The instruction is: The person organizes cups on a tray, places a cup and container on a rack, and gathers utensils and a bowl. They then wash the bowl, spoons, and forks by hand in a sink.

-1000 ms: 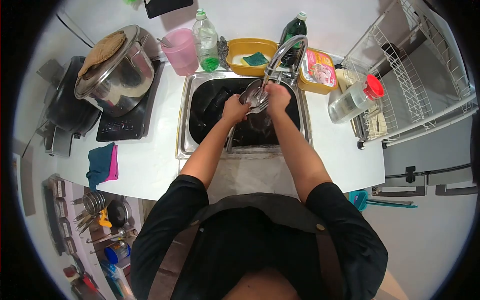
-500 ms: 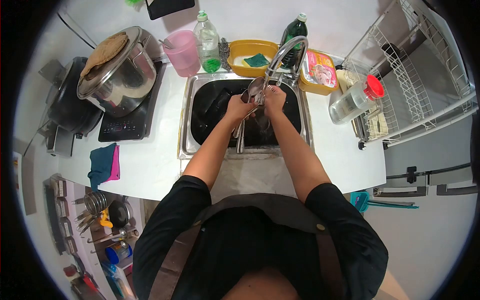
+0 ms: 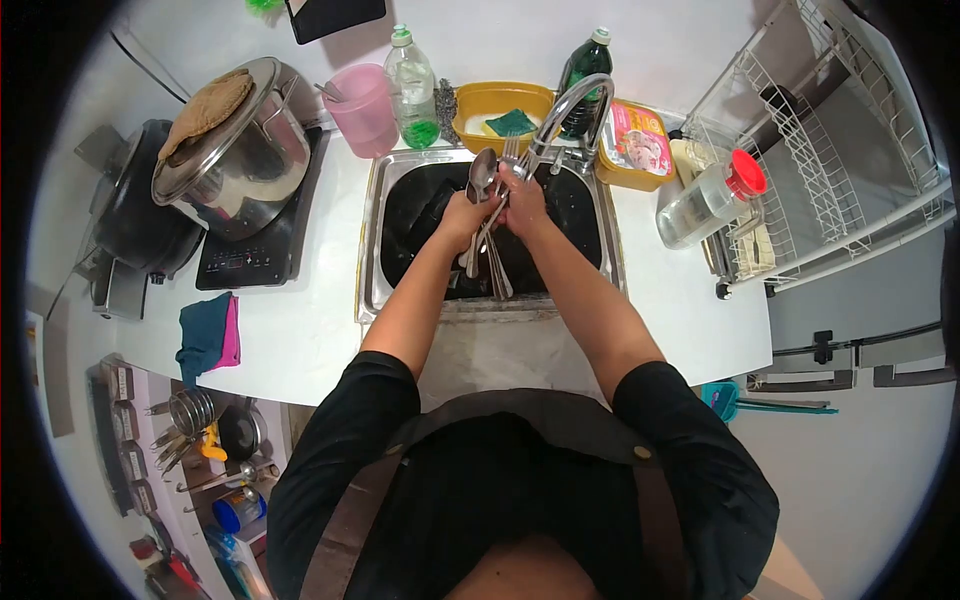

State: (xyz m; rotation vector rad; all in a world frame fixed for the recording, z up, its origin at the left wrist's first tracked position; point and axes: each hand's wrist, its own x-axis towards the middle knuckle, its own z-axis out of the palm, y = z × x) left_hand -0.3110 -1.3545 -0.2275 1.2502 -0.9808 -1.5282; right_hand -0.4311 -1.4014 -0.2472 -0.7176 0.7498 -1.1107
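Observation:
My left hand (image 3: 463,218) is closed around several metal spoons, with a spoon bowl (image 3: 484,163) sticking up above the fingers. Close against it, my right hand (image 3: 523,203) grips a fork (image 3: 511,150) whose tines point toward the tap. Cutlery handles (image 3: 499,280) hang below both hands and cross over the sink; which hand holds each handle is partly hidden. Both hands are above the dark basin of the sink (image 3: 372,275), just in front of the curved metal faucet (image 3: 545,130).
Behind the sink stand a clear soap bottle (image 3: 412,90), a yellow tub (image 3: 480,97) with a green sponge (image 3: 512,123), and a dark green bottle (image 3: 578,80). A pink pitcher (image 3: 362,110) and steel pot (image 3: 250,165) are left; a red-lidded jug (image 3: 700,205) and white rack (image 3: 810,150) right.
Both hands have shifted slightly left, away from beneath the faucet. The spoon bowls moved left with them, fork tines now show, and the handles below are more fanned out.

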